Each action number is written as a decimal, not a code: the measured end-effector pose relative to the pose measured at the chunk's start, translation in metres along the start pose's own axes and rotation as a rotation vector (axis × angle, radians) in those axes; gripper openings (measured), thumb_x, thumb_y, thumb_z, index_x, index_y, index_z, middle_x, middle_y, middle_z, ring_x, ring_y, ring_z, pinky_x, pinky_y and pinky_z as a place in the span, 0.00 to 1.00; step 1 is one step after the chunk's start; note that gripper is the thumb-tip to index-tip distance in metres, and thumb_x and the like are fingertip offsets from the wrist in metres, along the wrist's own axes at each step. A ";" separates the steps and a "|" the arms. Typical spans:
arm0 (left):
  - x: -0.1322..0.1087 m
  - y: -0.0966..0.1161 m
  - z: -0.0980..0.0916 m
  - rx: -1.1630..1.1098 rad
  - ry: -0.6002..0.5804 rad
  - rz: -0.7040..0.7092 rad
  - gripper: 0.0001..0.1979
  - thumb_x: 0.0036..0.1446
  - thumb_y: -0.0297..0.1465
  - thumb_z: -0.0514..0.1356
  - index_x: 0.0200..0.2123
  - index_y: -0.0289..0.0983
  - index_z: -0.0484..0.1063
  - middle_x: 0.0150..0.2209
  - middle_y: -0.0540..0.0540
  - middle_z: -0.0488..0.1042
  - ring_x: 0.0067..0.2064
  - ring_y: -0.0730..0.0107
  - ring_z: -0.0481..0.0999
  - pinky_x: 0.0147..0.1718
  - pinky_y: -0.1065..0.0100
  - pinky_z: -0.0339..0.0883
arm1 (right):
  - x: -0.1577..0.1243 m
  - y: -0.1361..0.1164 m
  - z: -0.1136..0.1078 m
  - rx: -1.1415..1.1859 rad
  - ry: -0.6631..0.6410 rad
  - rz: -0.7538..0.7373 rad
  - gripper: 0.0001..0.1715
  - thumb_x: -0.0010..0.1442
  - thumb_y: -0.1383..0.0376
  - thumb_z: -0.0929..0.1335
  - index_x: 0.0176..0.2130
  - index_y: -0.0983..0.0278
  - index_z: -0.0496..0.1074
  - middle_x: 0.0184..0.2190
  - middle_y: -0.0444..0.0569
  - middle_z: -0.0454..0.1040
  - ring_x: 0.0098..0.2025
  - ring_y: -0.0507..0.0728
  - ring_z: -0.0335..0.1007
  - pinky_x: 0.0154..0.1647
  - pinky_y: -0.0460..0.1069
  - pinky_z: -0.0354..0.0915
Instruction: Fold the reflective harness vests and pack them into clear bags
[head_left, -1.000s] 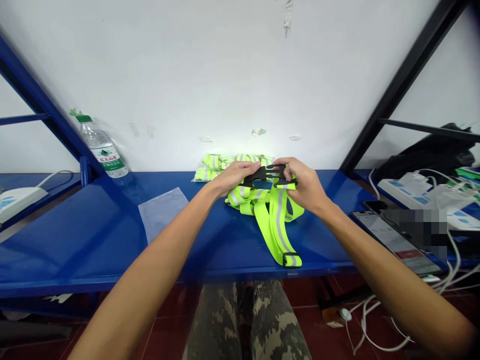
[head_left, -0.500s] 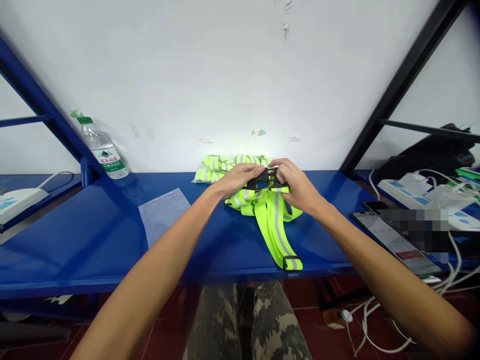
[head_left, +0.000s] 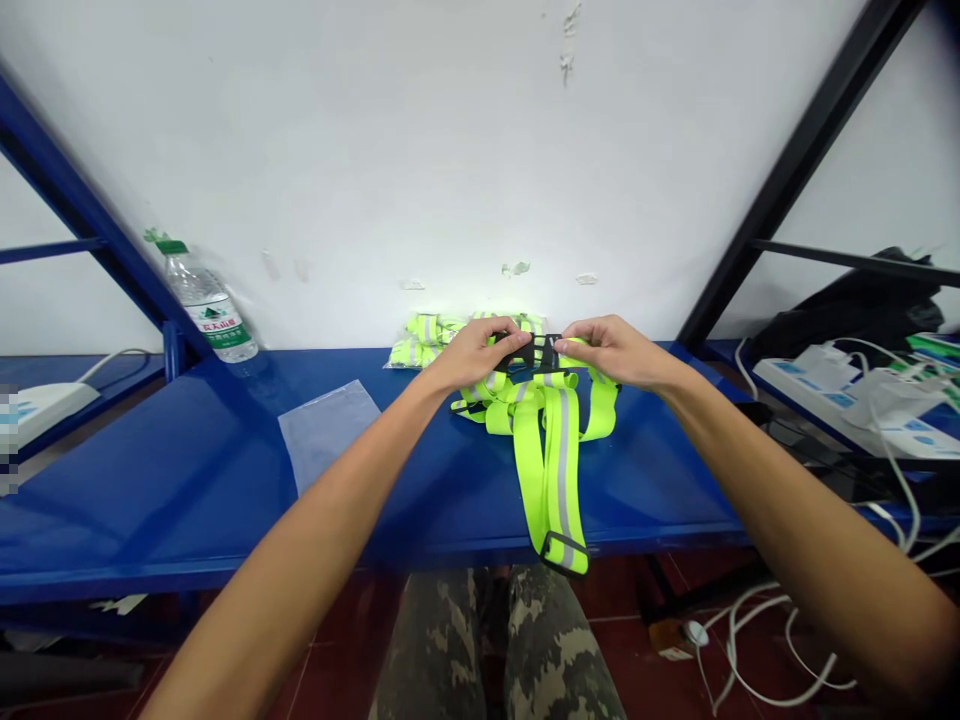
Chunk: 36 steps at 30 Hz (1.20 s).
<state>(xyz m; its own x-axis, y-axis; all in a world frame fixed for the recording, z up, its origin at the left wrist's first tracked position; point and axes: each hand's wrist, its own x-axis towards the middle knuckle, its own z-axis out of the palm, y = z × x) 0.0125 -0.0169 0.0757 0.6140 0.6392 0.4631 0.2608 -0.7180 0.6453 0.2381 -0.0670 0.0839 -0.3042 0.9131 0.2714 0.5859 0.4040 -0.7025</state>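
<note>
Both my hands sit at the middle of the blue shelf, holding a black plastic side-release buckle (head_left: 536, 352) between them. My left hand (head_left: 472, 352) grips its left half, and the fingertips of my right hand (head_left: 607, 347) pinch its right end. Below the buckle hangs a neon yellow reflective harness strap (head_left: 561, 470) with a grey stripe, ending in a small black slider (head_left: 563, 553) at the shelf's front edge. More of the webbing lies bunched under my hands. Behind my left hand is a clear bag of folded neon yellow reflective items (head_left: 424, 342).
On the blue metal shelf (head_left: 150, 510) lie a flat clear plastic bag (head_left: 328, 432) and a water bottle (head_left: 214, 308) at the back left. A white power strip (head_left: 840, 400) and a black bag (head_left: 847, 312) are on the right. White cables (head_left: 772, 650) trail on the red floor.
The two buckle halves now sit together, and my right hand has shifted rightward with its fingers flatter. The strap hangs straighter, its slider slightly nearer me, and my right forearm covers the phone.
</note>
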 end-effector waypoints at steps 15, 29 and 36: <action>0.006 -0.014 -0.053 0.274 0.084 -0.167 0.10 0.45 0.29 0.64 0.34 0.36 0.78 0.37 0.44 0.78 0.36 0.65 0.73 0.37 0.65 0.63 | 0.009 0.019 -0.051 -0.696 0.151 0.148 0.07 0.51 0.61 0.71 0.29 0.63 0.75 0.25 0.48 0.73 0.29 0.57 0.67 0.32 0.51 0.60; 0.008 -0.014 -0.105 -0.538 0.400 -0.601 0.06 0.40 0.25 0.61 0.26 0.37 0.67 0.17 0.53 0.58 0.19 0.74 0.62 0.28 0.64 0.66 | 0.007 0.033 -0.080 0.289 0.477 0.117 0.17 0.47 0.60 0.79 0.27 0.64 0.71 0.22 0.47 0.73 0.27 0.54 0.69 0.43 0.57 0.72; -0.012 -0.009 -0.118 -0.695 0.114 -0.649 0.17 0.39 0.20 0.65 0.36 0.37 0.74 0.26 0.49 0.69 0.26 0.72 0.69 0.32 0.63 0.70 | -0.005 0.034 -0.090 0.694 0.399 0.220 0.13 0.55 0.63 0.76 0.27 0.63 0.69 0.18 0.43 0.65 0.27 0.50 0.66 0.47 0.55 0.70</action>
<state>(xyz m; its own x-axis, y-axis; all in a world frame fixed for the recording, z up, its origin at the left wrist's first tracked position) -0.0854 0.0145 0.1360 0.4197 0.9043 -0.0786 0.0020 0.0857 0.9963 0.3272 -0.0529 0.1177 0.1289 0.9710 0.2012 -0.0352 0.2072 -0.9777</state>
